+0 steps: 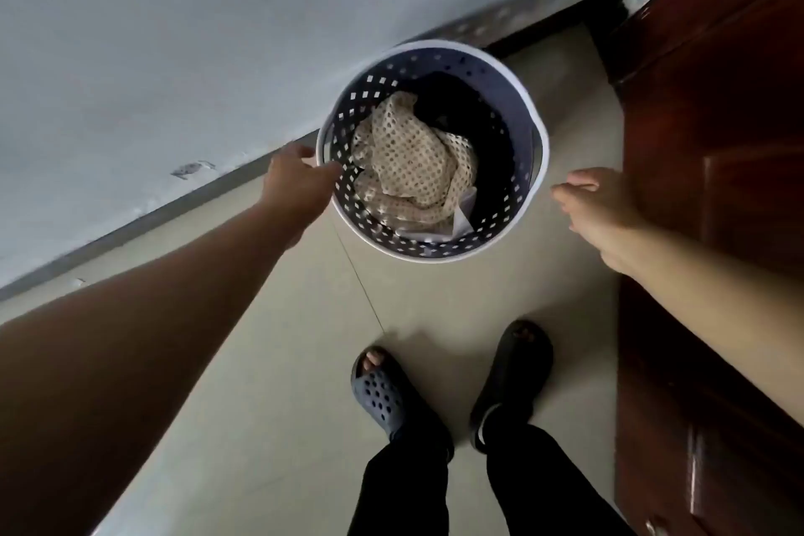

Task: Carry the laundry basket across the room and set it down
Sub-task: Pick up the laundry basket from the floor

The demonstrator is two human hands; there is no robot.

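Observation:
A round perforated laundry basket (pixel 528 118), pale lavender with a white rim, stands on the tiled floor near the wall. Inside lie a cream net-like cloth (pixel 409 170), dark clothes and a bit of white fabric. My left hand (pixel 300 178) reaches to the basket's left rim, fingers apart, fingertips at or just touching the rim, holding nothing. My right hand (pixel 596 205) hovers a short way off the basket's right side, fingers loosely spread and empty.
A grey-white wall (pixel 174 57) with a grey skirting runs along the left and back. A dark red-brown wooden door (pixel 718 187) stands close on the right. My feet in dark slippers (pixel 452 387) stand on beige floor tiles just behind the basket.

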